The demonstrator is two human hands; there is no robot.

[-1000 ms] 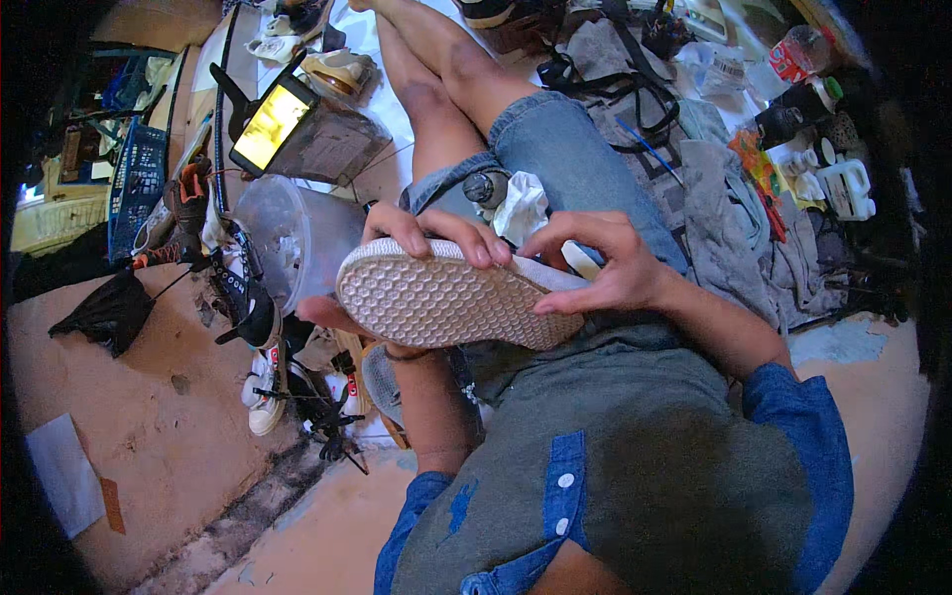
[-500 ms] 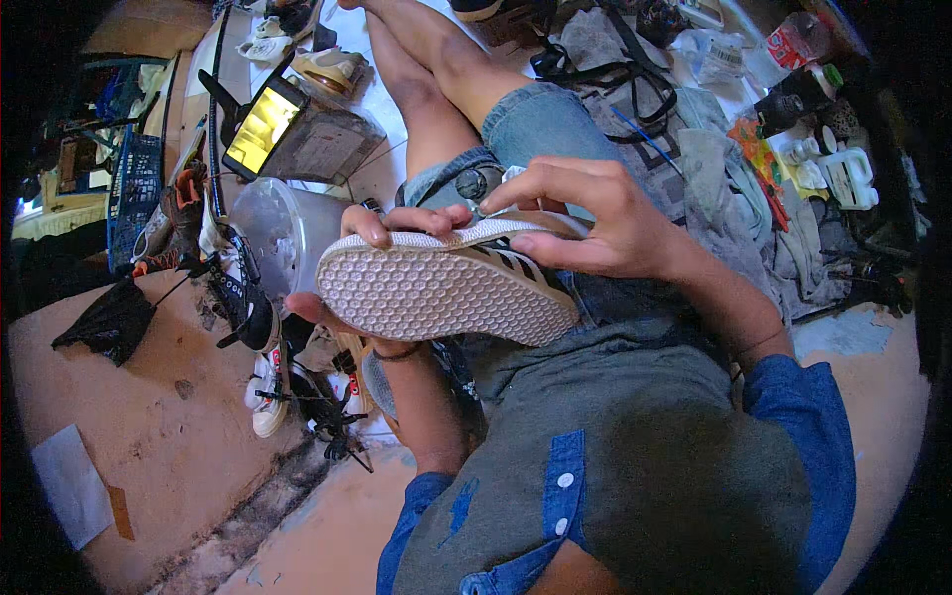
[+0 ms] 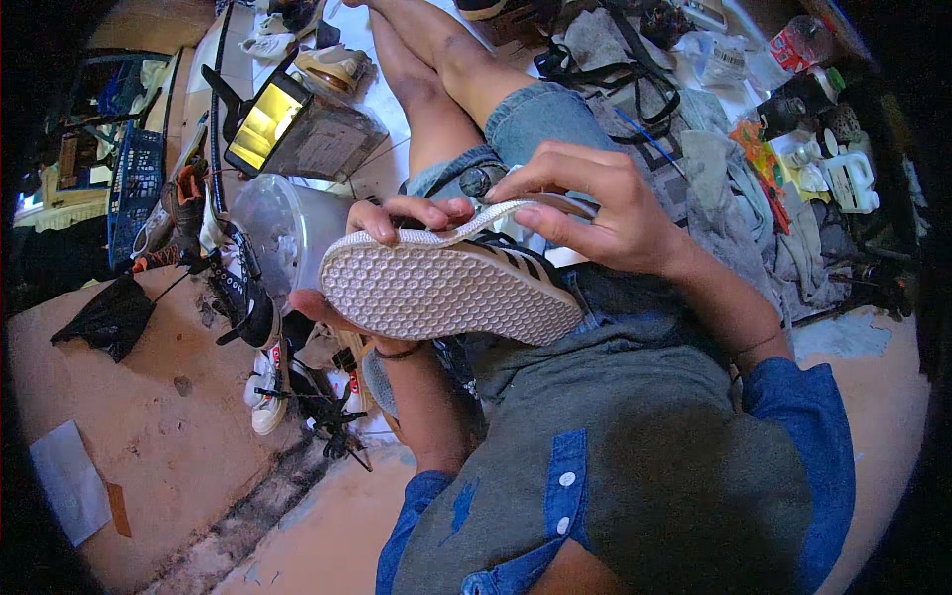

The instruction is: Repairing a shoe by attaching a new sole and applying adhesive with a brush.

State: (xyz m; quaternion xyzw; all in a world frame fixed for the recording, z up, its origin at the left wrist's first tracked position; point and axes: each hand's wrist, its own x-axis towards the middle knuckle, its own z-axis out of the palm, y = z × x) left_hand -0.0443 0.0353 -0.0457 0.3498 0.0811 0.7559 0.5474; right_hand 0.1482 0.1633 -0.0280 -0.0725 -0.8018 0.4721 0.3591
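Note:
A sneaker lies tilted across my lap, its white honeycomb-patterned sole facing me and dark stripes showing on its side. My left hand grips the broad end, fingers curled over the far edge and thumb below the sole. From that far edge a textured white strip rises away from the striped side toward my right hand. The thumb and fingers of that hand close on the strip, a gap showing beneath it. Part of the shoe's upper is hidden behind the sole.
Left of the sneaker stands a clear plastic tub, with a phone showing a yellow screen beyond it. Several shoes, among them a white sneaker, lie at the left. Grey cloths, a black strap and a white jug crowd the right.
My right hand has shifted slightly up and right, its fingers higher on the white strip. The gap between strip and shoe side looks wider. My left hand keeps its hold.

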